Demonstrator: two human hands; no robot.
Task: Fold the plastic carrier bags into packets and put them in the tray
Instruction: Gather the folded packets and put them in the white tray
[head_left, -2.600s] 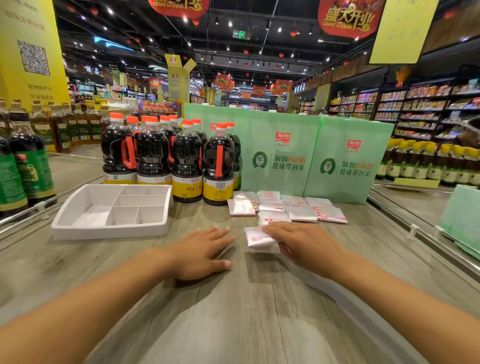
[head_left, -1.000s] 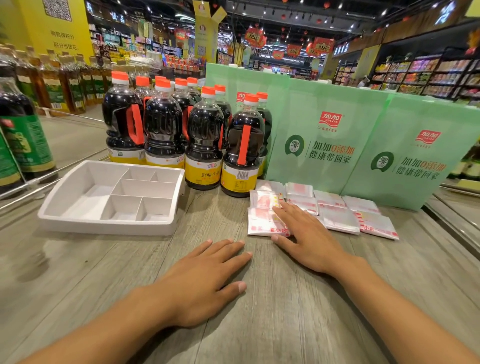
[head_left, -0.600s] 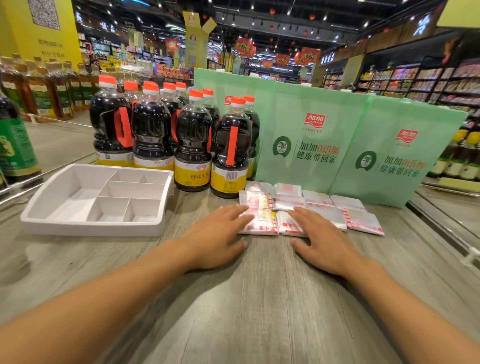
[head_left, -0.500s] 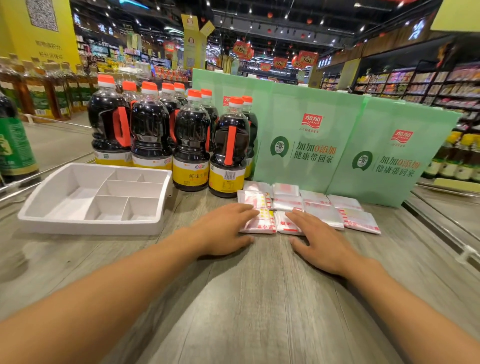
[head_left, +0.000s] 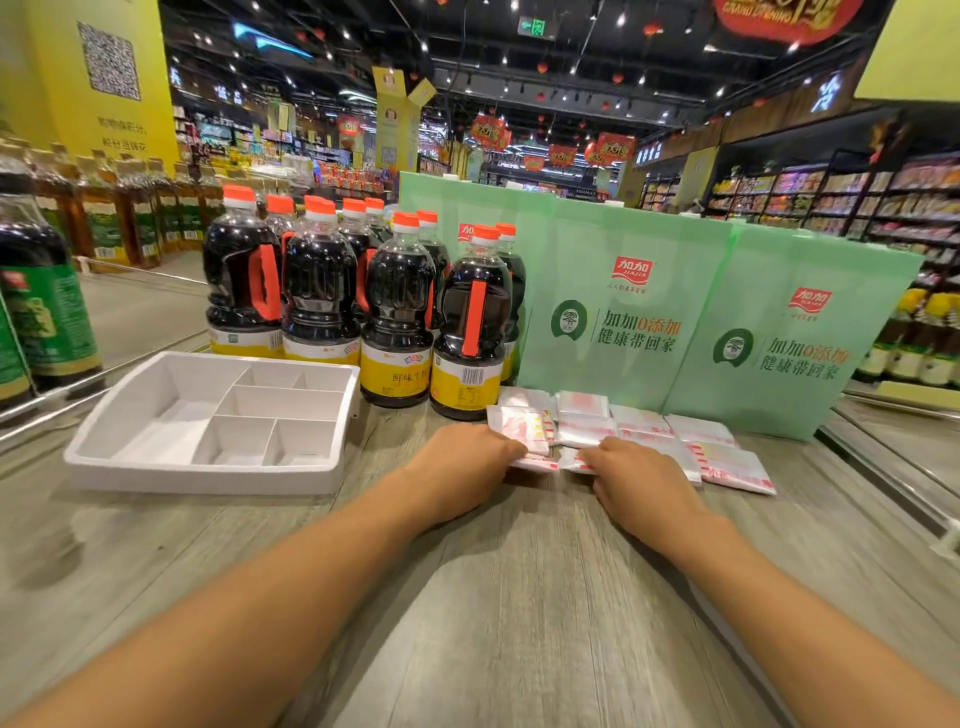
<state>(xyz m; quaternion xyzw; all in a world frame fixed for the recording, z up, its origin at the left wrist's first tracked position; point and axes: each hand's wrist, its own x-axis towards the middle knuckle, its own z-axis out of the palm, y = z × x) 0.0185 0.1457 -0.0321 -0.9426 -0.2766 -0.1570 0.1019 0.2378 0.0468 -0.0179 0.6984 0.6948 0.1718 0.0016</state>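
**Gathering the Folded Packets**

The counter (head_left: 519, 597) is carrying the white tray (head_left: 208, 475) at left, which is holding no packets (head_left: 727, 462). These are lying clustered well to its right. The left hand (head_left: 457, 467) and right hand (head_left: 639, 483) are touching the two nearest packets with bent fingers. Whether either grip is closing cannot be told. Pinching across each fold is advisable, so nothing is springing open in transfer.

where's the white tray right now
In the head view the white tray sits on the left of the table, just in front of the soy sauce bottles and left of the left hand.
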